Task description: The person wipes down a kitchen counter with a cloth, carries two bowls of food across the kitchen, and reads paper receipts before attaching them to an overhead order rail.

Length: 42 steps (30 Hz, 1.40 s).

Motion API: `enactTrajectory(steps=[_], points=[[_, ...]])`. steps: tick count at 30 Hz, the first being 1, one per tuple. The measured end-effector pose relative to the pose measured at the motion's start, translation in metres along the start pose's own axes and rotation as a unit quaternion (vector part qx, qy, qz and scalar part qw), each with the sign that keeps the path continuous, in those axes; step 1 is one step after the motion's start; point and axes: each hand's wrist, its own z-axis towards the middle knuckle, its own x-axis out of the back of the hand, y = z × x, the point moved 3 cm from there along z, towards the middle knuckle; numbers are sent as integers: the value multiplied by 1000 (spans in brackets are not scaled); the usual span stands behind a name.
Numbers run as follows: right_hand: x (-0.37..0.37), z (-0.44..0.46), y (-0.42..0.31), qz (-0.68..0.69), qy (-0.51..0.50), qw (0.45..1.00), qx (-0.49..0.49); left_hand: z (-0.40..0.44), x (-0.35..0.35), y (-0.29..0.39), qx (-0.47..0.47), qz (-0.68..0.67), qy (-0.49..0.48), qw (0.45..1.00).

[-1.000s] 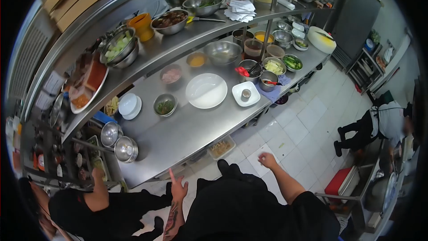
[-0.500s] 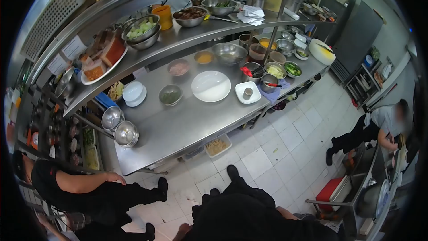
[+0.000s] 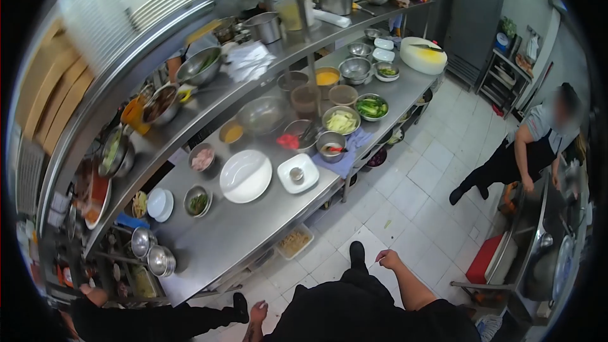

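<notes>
My right hand [image 3: 387, 258] hangs over the floor tiles to the right of my legs, its fingers loosely bent and nothing visible in them. Low at the left of my body is my left hand [image 3: 258, 311], small and partly blurred, also loosely curled with nothing visible in it. Neither touches the steel table [image 3: 190, 240] in front of me. On that table are a large white plate [image 3: 247, 177], a square white dish [image 3: 298, 183] with a small metal cup [image 3: 296, 174], a bowl of green herbs [image 3: 198, 201] and a bowl of pink pieces [image 3: 202, 158].
Several ingredient bowls, including cut pale vegetables [image 3: 341, 121], stand further right along the table. A white cutting board [image 3: 423, 57] lies at its far end. A co-worker [image 3: 535, 145] stands at the right counter; another person's leg [image 3: 209, 315] is at lower left. A red cooler [image 3: 486, 258] sits at right.
My view has turned and moved toward the right end of the table. My right hand has swung forward into view. The co-worker at right has an arm lowered now.
</notes>
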Motion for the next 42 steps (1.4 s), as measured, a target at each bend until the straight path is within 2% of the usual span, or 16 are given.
enactTrajectory(steps=[2, 4, 5, 7, 9, 16, 19, 22, 24, 26, 29, 34, 36, 39, 41, 42], points=[[11, 22, 39, 36, -52, 995, -76, -17, 5, 81, 22, -32, -3, 999], [28, 42, 75, -109, -174, 977, -56, -6, -3, 129, 35, -67, -4, 997], [38, 43, 93, -83, -176, 976, -96, 2, -12, 144, 2, -29, -25, 999], [67, 31, 117, 134, -98, 954, -251, 17, -21, 160, -24, 16, -43, 999], [89, 34, 130, 163, -114, 932, -302, 23, -35, 178, -47, 40, -65, 996], [130, 117, 160, 63, -189, 933, -299, 24, -85, 196, 4, -29, -83, 996], [129, 185, 167, -12, -219, 952, -215, -21, -79, 264, -61, 0, -132, 989], [175, 194, 75, 63, -61, 982, -169, -18, -83, 286, -101, 17, -217, 971], [186, 208, 48, 43, 2, 998, -38, 4, -91, 296, -106, 58, -250, 961], [203, 213, 23, 52, 1, 999, -7, 34, -94, 310, -105, 104, -271, 951], [246, 198, -8, 21, 32, 997, -66, 91, -95, 346, -98, 147, -276, 945], [296, 203, 32, -78, 57, 991, -90, 173, -106, 439, -93, 172, -245, 950], [315, 213, 54, -137, -10, 979, -152, 188, -116, 483, -100, 175, -238, 950], [331, 251, 104, -143, -27, 977, -155, 194, -146, 544, -106, 173, -233, 951], [361, 266, 107, 8, -56, 963, -263, 187, -168, 578, -106, 171, -229, 952], [374, 285, 114, 9, -62, 965, -255, 179, -178, 594, -106, 172, -230, 952]])
